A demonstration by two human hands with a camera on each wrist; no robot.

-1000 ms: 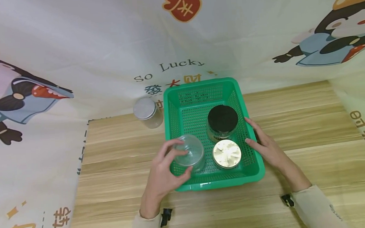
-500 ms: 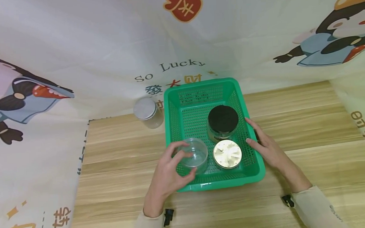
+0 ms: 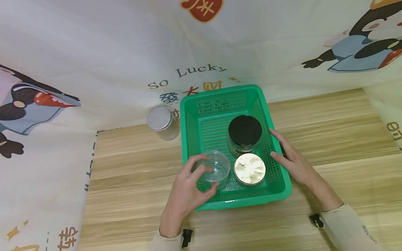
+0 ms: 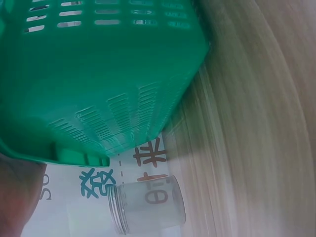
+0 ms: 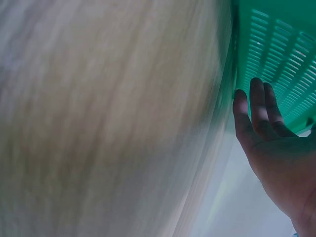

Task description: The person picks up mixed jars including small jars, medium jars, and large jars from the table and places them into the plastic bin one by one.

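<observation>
A green plastic basket (image 3: 237, 204) stands on the wooden table. My left hand (image 3: 187, 192) grips the rim of a clear round jar (image 3: 220, 170) at the basket's near left, fingers on its left and thumb on its near side. My right hand (image 3: 300, 169) holds the basket's right edge, with the thumb over the rim. In the right wrist view its other fingers (image 5: 259, 111) stretch along the outer wall. Inside the basket, right of the clear jar, stand a jar with a black lid (image 3: 245, 131) and one with a gold lid (image 3: 250, 169).
A clear jar with a silver lid (image 3: 160, 120) stands left of the basket, near the back of the table (image 3: 128, 174). Behind the basket hangs a printed white cloth (image 3: 115, 61), which also runs down both sides.
My left hand has moved the clear jar a little to the right and lower within the basket. My right hand and the basket have stayed in place.
</observation>
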